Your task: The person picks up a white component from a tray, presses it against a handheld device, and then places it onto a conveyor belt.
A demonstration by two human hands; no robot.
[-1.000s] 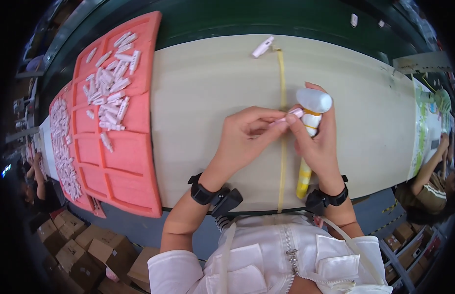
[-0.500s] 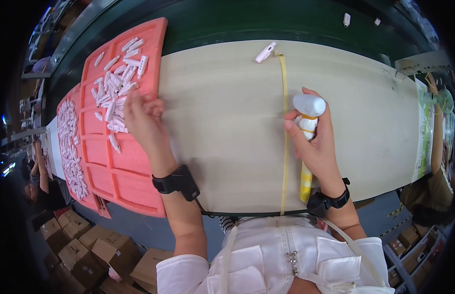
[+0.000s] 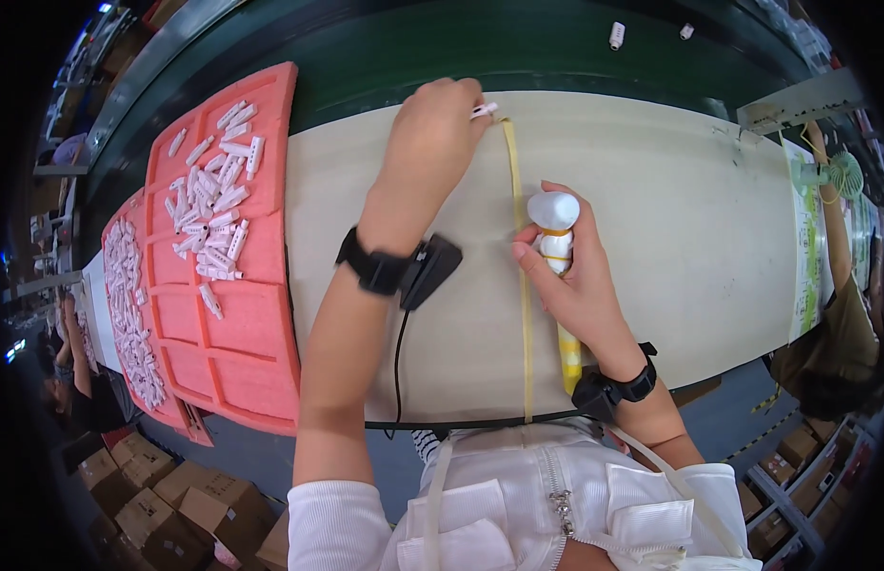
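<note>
At the far edge of the table my left hand (image 3: 432, 133) has its fingers closed round a small pale-pink plastic casing (image 3: 486, 110), and only its end shows past the fingertips. My right hand (image 3: 580, 276) holds a mallet (image 3: 553, 209) over the middle of the table. Its white head points away from me, its neck is white with yellow bands, and the yellow handle (image 3: 569, 357) runs back under my palm. Left of my left arm, a pink foam tray (image 3: 247, 333) bears a loose heap of similar pale casings (image 3: 208, 195).
A second pink tray (image 3: 166, 333) farther left is crowded with small casings. A yellow strap (image 3: 520, 209) lies across the beige table (image 3: 689, 238). Beyond runs a dark green conveyor (image 3: 518, 48) with two small pale pieces. A green fan (image 3: 844, 174) stands right; cardboard boxes sit lower left.
My left hand has gone from the heap on the pink tray to the lone casing at the far table edge and closed on it. My right hand keeps its hold on the mallet.
</note>
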